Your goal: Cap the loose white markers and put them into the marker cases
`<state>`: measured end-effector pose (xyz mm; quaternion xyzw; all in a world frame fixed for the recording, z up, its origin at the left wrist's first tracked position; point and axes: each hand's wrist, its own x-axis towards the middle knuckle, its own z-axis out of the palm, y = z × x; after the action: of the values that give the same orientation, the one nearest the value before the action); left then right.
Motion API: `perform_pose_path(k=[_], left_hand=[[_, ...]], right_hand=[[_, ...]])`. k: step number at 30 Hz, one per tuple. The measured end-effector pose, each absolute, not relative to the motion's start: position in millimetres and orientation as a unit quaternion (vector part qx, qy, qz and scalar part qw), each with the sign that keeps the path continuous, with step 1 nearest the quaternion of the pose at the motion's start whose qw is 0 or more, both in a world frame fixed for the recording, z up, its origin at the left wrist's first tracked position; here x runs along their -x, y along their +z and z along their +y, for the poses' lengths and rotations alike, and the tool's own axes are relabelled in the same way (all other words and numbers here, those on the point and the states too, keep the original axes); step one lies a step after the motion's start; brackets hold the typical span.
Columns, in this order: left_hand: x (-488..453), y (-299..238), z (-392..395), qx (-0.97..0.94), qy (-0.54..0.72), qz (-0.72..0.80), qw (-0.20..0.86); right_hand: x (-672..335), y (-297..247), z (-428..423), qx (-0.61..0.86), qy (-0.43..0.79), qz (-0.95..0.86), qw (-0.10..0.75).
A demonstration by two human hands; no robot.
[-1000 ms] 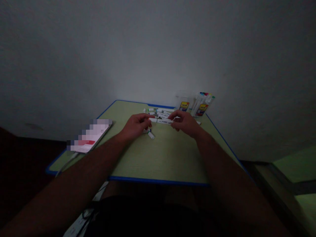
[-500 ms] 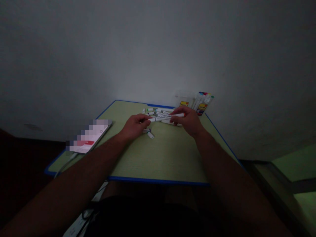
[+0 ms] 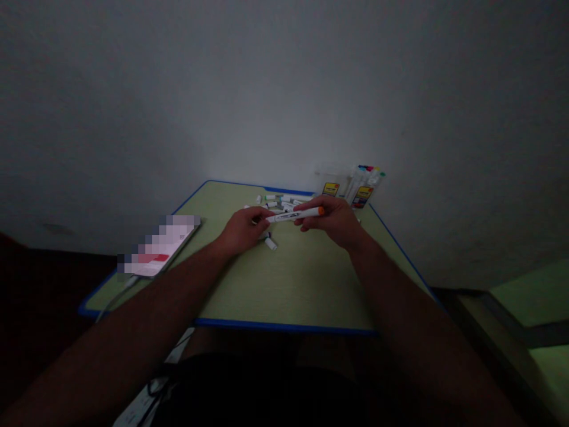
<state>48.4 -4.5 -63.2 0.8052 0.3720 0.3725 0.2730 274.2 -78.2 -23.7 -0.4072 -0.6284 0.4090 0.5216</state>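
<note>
Between my two hands, above the small table (image 3: 284, 284), a white marker (image 3: 288, 216) with an orange end lies nearly level. My left hand (image 3: 243, 228) is closed, pinching its left end between thumb and fingers. The fingers of my right hand (image 3: 331, 218) grip it near the orange end. Behind the marker lies a pile of loose white markers and caps (image 3: 287, 201), partly hidden by my hands. Close to my left fingers a loose white cap (image 3: 271, 243) rests on the tabletop.
A clear case holding several markers (image 3: 363, 187) stands at the back right, beside another clear case (image 3: 331, 178). On the left lies a phone (image 3: 162, 246) with a cable (image 3: 118, 296) plugged in. A wall (image 3: 267, 107) rises behind the table.
The marker has come slightly nearer and lower, and it has turned so its printed side and orange end show more. My right hand has shifted a little to the left along it.
</note>
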Motion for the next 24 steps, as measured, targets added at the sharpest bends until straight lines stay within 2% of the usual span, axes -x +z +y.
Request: perform_pose_path(k=[8,14,18,24], left_hand=[[-49.0,-58.3,-8.0,-0.748,0.443,0.398,0.292],[-50.2,-51.9,-13.6,-0.725,0.485,0.372,0.317],[-51.8,-49.3,-18.1,-0.718,0.489,0.354,0.346],[-54.4,-46.8,-23.3,-0.716,0.481,0.332,0.382]], right_hand=[[-284.9,-27.9,-69.8,0.510,0.287,-0.621,0.521],[-291.0,-39.0,-60.1,0.592,0.123,-0.675,0.423],[-289.4,-44.3,-59.0,0.606,0.105,-0.693,0.376],[-289.1,-47.3,-58.3,0.608,0.128,-0.700,0.352]])
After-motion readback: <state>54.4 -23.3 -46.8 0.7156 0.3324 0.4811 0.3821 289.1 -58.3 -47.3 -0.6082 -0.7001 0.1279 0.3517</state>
